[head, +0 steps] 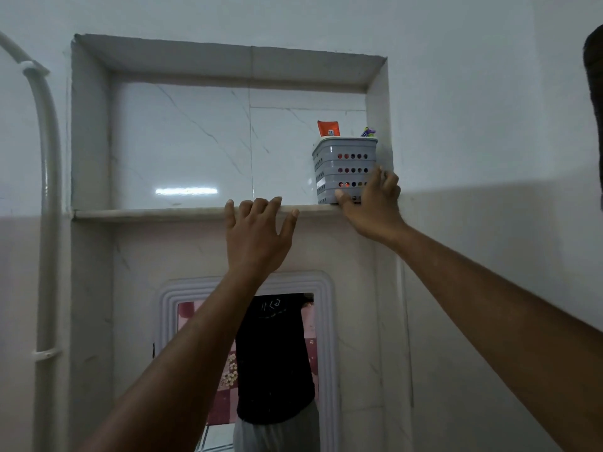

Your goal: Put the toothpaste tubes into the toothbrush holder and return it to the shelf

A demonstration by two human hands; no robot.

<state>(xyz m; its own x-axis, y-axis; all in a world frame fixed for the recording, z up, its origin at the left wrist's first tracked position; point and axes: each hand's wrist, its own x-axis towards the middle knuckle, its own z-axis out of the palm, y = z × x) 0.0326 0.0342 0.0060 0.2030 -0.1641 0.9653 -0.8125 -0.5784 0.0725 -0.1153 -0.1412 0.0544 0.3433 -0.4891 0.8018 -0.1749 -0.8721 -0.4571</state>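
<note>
A grey perforated toothbrush holder (342,168) stands upright at the right end of the marble shelf (146,213), inside a wall niche. An orange toothpaste tube (328,128) sticks out of its top, and a purple item (368,132) pokes up at its right corner. My right hand (372,207) wraps around the holder's lower right side, thumb on the front, fingers behind. My left hand (257,236) is raised with fingers spread, its fingertips at the shelf's front edge, holding nothing.
A white pipe (49,197) runs down the wall on the left. Below the shelf hangs a white-framed mirror (326,321) that reflects a person in a dark shirt. The niche's right wall (380,119) stands close beside the holder.
</note>
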